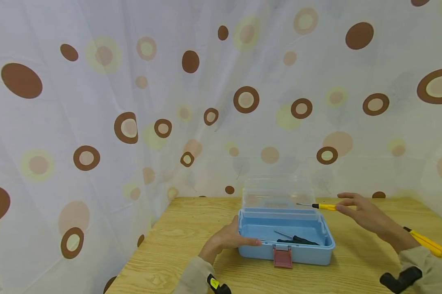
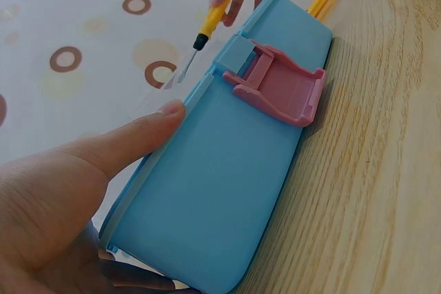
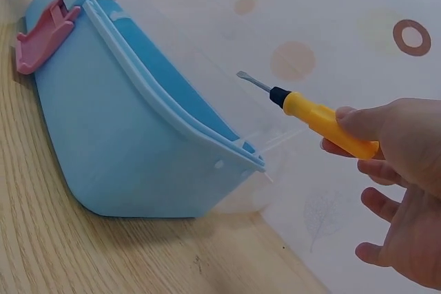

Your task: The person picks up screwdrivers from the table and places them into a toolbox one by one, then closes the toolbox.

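Observation:
A light blue toolbox (image 1: 310, 256) stands on the table with its clear lid (image 1: 276, 194) raised at the back. Its pink latch (image 2: 289, 87) hangs down at the front. My left hand (image 1: 226, 239) grips the box at its left front corner, thumb (image 2: 155, 125) along the front rim and fingers round the side. Between thumb and index finger my right hand (image 1: 364, 212) pinches a flathead screwdriver (image 3: 324, 122) by the end of its yellow handle. The screwdriver is held level above the box's right rear corner, its tip pointing left. Inside the box lie black-handled screwdrivers (image 1: 304, 241).
To the right of the box, partly behind my right forearm, a tool with yellow handles (image 1: 426, 243) lies on the wooden table (image 1: 184, 228). A white curtain (image 1: 206, 81) with brown and pale circles hangs behind the table and along its left side.

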The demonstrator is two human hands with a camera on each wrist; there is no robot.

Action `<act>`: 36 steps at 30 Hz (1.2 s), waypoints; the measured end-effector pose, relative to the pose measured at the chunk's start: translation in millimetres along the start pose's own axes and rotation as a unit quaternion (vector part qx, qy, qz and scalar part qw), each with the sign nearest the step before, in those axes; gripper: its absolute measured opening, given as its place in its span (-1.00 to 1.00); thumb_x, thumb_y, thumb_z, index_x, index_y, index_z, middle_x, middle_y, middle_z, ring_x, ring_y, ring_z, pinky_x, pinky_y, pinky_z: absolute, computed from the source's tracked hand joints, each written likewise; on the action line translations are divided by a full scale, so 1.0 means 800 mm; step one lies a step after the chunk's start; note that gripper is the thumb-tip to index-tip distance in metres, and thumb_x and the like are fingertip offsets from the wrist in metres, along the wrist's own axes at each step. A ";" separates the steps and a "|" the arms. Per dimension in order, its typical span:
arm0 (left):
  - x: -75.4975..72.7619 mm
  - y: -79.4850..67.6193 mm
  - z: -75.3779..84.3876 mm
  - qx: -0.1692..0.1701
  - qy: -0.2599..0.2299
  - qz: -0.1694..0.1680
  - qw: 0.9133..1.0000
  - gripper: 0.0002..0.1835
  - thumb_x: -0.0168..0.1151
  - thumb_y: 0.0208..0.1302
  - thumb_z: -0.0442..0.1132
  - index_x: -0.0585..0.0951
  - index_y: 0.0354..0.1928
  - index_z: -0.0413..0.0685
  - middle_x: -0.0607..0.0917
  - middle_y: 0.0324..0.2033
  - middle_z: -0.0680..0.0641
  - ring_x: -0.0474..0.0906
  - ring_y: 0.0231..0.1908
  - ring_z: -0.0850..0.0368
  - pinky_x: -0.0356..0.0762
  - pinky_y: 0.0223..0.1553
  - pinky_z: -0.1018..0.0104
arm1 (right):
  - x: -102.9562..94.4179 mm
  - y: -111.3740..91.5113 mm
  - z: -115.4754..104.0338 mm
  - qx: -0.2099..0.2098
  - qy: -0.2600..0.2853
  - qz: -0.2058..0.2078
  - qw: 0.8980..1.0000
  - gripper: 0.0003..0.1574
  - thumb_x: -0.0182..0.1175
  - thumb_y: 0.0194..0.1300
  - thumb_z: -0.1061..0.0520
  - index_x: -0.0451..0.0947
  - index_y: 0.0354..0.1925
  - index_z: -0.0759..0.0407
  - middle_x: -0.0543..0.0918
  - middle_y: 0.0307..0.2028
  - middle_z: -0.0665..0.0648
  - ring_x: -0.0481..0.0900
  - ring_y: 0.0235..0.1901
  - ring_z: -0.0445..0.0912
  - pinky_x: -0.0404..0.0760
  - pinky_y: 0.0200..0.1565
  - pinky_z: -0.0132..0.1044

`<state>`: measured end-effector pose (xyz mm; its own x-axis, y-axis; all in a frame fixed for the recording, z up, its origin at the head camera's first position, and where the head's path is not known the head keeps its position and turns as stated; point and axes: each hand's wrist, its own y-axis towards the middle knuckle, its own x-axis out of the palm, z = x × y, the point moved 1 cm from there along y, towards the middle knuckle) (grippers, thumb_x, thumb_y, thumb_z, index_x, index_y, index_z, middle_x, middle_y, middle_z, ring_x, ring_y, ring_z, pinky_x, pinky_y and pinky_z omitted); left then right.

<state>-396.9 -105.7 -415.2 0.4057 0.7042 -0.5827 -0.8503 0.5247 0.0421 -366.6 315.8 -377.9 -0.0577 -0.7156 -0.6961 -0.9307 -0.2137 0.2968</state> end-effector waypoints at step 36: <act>-0.001 0.000 0.001 0.001 -0.004 0.002 1.000 0.25 0.59 0.11 0.08 -0.06 0.64 -0.03 0.40 0.36 -0.16 0.47 0.22 -0.13 0.42 0.19 -0.10 | 0.069 0.052 -0.036 -0.008 0.013 0.020 1.000 -0.38 0.18 0.57 -0.10 0.62 0.07 0.49 0.16 0.41 0.52 0.13 0.34 0.53 0.31 0.16 0.49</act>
<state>-397.1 -106.1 -414.0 0.4049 0.7107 -0.5753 -0.8512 0.5228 0.0467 -398.4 248.2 -384.8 -0.0858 -0.7411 -0.6659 -0.9222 -0.1940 0.3346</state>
